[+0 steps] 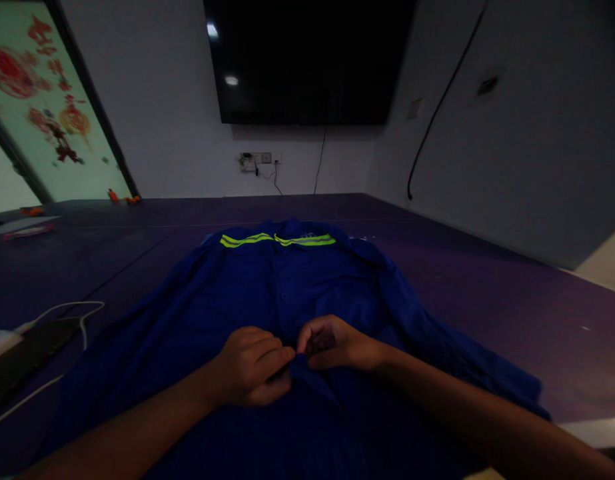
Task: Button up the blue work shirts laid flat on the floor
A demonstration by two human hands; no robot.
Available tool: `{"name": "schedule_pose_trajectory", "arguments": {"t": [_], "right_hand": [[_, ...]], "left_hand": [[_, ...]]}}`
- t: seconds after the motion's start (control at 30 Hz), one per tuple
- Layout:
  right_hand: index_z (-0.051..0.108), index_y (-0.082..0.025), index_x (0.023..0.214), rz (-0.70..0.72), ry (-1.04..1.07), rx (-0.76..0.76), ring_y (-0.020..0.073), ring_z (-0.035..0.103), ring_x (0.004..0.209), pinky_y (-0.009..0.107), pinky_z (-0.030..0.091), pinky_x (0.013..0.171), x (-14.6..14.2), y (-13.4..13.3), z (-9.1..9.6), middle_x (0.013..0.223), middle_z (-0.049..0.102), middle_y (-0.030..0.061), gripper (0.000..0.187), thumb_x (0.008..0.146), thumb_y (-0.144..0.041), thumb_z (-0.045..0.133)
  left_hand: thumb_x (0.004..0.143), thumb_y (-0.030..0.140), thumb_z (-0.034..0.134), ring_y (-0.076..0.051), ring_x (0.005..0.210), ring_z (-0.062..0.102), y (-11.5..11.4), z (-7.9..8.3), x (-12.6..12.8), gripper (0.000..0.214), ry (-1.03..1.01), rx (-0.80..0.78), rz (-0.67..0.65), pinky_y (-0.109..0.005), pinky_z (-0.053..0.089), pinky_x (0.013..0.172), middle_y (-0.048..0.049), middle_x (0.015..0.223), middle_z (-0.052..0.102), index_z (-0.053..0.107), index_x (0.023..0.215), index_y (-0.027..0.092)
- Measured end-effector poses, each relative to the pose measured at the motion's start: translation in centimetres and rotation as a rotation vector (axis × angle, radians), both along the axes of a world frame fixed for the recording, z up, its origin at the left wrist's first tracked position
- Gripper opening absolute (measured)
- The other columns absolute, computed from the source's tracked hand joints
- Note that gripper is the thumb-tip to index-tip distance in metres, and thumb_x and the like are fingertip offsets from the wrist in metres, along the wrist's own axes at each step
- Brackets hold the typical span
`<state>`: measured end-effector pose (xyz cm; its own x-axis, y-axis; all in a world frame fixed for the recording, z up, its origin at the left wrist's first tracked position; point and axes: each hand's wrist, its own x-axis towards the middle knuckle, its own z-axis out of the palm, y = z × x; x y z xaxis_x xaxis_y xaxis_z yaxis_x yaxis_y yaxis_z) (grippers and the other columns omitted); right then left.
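A blue work jacket (237, 287) with yellow-green reflective strips across its chest lies spread out, its collar end away from me. Down its middle runs the front placket, where a small button shows. My left hand (257, 365) is closed, thumb and finger pinching the placket's edge. Close beside it, my right hand (332, 341) is curled with thumb and fingertips on the same raised bit of cloth. Whether a button sits between the fingertips is hidden. The jacket's right-side sleeve stretches out beneath my right forearm.
The jacket lies on a dark purple surface (487, 293). At left are a white power strip (2, 343), a white cable (82, 320) and a dark flat object (32, 360). Ahead, a large television (312, 60) hangs above wall sockets (260, 159). A black cable (437, 110) hangs at right.
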<state>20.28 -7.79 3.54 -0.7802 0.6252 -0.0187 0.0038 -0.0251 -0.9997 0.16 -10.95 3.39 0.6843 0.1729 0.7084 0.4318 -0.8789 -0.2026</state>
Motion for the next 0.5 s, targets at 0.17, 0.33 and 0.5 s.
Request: {"name": "schedule_pose_trajectory", "arguments": {"t": [0.17,0.33,0.5], "right_hand": [[0.061,-0.012,0.076,-0.013,0.008,-0.011,0.0061,0.053,0.058,0.018,0.041,0.055,-0.10,-0.05,0.02,0.065,0.059,-0.0021,0.022,0.059,-0.017,0.072],[0.061,-0.012,0.076,-0.022,0.011,-0.015,0.0055,0.052,0.057,0.017,0.041,0.054,-0.17,-0.11,0.06,0.064,0.058,-0.0029,0.021,0.059,-0.017,0.072],[0.061,-0.012,0.076,-0.018,0.008,-0.012,0.0051,0.052,0.057,0.017,0.041,0.055,-0.14,-0.09,-0.02,0.065,0.058,-0.0030,0.021,0.059,-0.018,0.072]], "left_hand": [[0.074,0.021,0.046,-0.011,0.048,0.053,-0.07,0.16,0.01,0.016,0.004,-0.015,0.004,-0.023,0.038,0.044,-0.0008,0.057,0.059,0.056,0.083,0.013],[0.073,0.020,0.046,-0.011,0.047,0.053,-0.07,0.12,0.00,0.015,0.003,-0.011,0.006,-0.023,0.038,0.043,-0.0005,0.057,0.059,0.056,0.082,0.013],[0.074,0.021,0.045,-0.011,0.048,0.054,-0.10,0.02,0.04,0.015,-0.007,-0.003,0.022,-0.023,0.040,0.044,-0.0004,0.056,0.059,0.056,0.080,0.013]]}}
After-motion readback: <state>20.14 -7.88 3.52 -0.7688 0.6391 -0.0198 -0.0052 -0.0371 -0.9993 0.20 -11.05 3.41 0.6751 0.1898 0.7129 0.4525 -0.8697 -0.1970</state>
